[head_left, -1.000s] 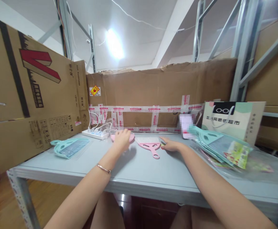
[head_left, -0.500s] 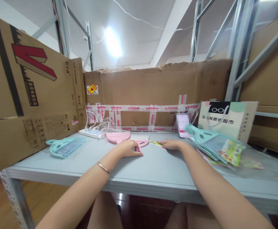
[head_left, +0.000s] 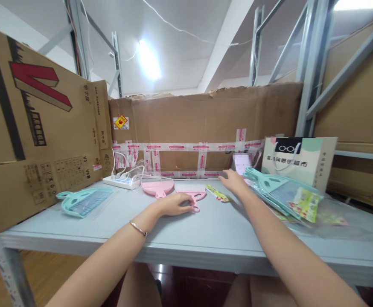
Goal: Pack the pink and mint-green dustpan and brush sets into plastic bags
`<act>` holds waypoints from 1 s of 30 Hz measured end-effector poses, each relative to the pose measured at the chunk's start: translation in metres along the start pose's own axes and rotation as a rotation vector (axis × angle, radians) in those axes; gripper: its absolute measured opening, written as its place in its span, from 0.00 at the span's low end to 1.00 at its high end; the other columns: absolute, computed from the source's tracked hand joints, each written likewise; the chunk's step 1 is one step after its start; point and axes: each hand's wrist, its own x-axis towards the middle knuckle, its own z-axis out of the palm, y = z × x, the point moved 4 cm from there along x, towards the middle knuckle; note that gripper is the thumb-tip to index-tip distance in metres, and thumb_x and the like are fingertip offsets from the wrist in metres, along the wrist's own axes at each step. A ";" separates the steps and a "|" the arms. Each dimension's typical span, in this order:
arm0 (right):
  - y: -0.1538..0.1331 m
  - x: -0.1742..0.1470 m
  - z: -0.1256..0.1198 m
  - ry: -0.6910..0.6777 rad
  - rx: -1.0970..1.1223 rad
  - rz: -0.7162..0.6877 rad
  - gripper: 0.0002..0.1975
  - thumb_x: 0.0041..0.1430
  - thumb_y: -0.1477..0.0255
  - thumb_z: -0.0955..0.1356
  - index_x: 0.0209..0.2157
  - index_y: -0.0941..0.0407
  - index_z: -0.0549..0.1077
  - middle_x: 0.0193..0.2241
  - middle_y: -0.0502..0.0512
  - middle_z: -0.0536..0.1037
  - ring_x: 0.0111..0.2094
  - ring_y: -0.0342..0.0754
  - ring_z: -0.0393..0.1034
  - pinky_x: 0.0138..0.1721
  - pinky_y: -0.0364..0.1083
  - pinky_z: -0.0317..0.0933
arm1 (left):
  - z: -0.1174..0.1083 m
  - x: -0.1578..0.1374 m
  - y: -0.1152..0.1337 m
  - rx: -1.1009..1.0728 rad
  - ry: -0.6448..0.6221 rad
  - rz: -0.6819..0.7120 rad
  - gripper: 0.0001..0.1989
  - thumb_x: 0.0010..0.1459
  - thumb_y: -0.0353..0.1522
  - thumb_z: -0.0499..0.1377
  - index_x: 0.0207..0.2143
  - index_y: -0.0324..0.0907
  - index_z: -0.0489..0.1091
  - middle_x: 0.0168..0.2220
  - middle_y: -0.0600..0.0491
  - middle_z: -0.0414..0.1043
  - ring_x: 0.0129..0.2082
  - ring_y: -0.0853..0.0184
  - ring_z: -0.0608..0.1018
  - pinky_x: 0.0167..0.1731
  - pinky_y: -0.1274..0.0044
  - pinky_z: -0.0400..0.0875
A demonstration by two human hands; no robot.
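Observation:
My left hand (head_left: 180, 204), with a bracelet on its wrist, is closed on the handle of a pink hand brush (head_left: 198, 195). The brush lies flat, its white bristles pointing to the back of the table. Just left of it is a pink dustpan (head_left: 157, 187). My right hand (head_left: 233, 181) has its fingers stretched out to the left and holds nothing. Below and left of that hand lies a green and yellow label card (head_left: 217, 193). A phone (head_left: 242, 163) with a lit screen stands behind my right hand.
Teal dustpan sets (head_left: 281, 192) in clear plastic lie at right, before a paper bag (head_left: 298, 164). Another teal dustpan with brush (head_left: 87, 201) lies at left. A white power strip (head_left: 122, 182) with cables sits behind. Cardboard boxes (head_left: 180, 119) wall the table (head_left: 135, 238).
My right hand has come off the label card and moved back towards the phone. The pink brush has shifted slightly right with my left hand. The view has turned a little.

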 end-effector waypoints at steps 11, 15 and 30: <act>0.118 0.003 -0.055 -0.070 -0.119 0.303 0.19 0.54 0.62 0.64 0.42 0.60 0.72 0.44 0.69 0.74 0.45 0.60 0.68 0.38 0.50 0.58 | -0.001 0.007 -0.004 -0.075 0.018 -0.002 0.14 0.58 0.39 0.53 0.39 0.42 0.72 0.43 0.50 0.74 0.43 0.66 0.74 0.44 0.78 0.63; 0.104 0.015 -0.053 -0.049 -0.254 0.213 0.16 0.50 0.64 0.67 0.37 0.60 0.73 0.43 0.68 0.74 0.44 0.59 0.69 0.35 0.49 0.57 | -0.001 0.006 -0.005 -0.058 0.052 0.006 0.14 0.59 0.38 0.52 0.39 0.40 0.72 0.43 0.49 0.75 0.42 0.66 0.74 0.44 0.78 0.64; -0.101 -0.035 0.004 0.194 -0.199 -0.780 0.11 0.54 0.77 0.65 0.41 0.60 0.71 0.36 0.62 0.76 0.40 0.54 0.65 0.44 0.50 0.55 | 0.001 0.014 -0.032 -0.930 0.486 -0.384 0.30 0.53 0.41 0.59 0.55 0.41 0.55 0.45 0.43 0.69 0.32 0.67 0.79 0.40 0.68 0.73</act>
